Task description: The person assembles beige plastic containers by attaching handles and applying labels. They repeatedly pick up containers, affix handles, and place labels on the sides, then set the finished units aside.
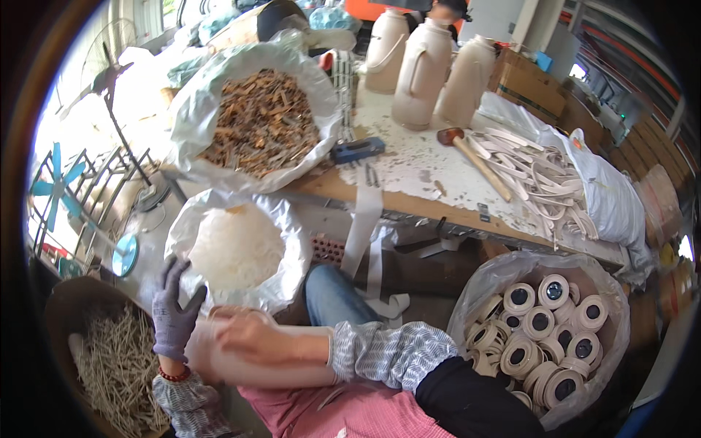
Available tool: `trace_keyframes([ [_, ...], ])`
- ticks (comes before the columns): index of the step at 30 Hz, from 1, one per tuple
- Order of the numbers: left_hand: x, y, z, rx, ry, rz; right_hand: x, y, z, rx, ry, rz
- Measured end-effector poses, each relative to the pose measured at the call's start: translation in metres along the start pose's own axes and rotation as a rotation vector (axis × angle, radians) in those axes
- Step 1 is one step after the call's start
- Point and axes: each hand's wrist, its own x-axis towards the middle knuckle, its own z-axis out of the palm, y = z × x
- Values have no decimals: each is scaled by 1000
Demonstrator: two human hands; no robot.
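Observation:
A pale beige flask body (266, 370) lies on its side across my lap, much like the jugs on the table. Over it is my bare right hand (252, 337), blurred by motion, so its grip is unclear. My left hand (175, 314), in a grey-purple glove, is raised beside the flask's left end with fingers spread and nothing in it. In front of it stands a bag of whitish translucent pieces (237, 248). Left of my lap, a box holds a heap of thin, pale stick-like pieces (120, 372).
On the worktable (409, 168) are beige jugs (423, 73), a mallet (475, 164), a blue tool (358, 150) and pale strips (533, 171). A bag of brown scraps (263, 124) stands left; a bag of ring-shaped parts (540, 321) stands right. A person (445, 13) is behind the jugs.

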Motion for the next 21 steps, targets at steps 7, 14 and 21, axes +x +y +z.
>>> trace_keyframes([
  [7, -105, -38, -57, -342, -424, -730, -67, 53, -268, -303, 265, 531],
  [14, -172, 13, -78, -689, -97, -884, -184, 26, -535, -1710, 228, 1096],
  [21, -93, 57, -79, -323, -82, -183, -256, -2, -625, -1384, 137, 1523],
])
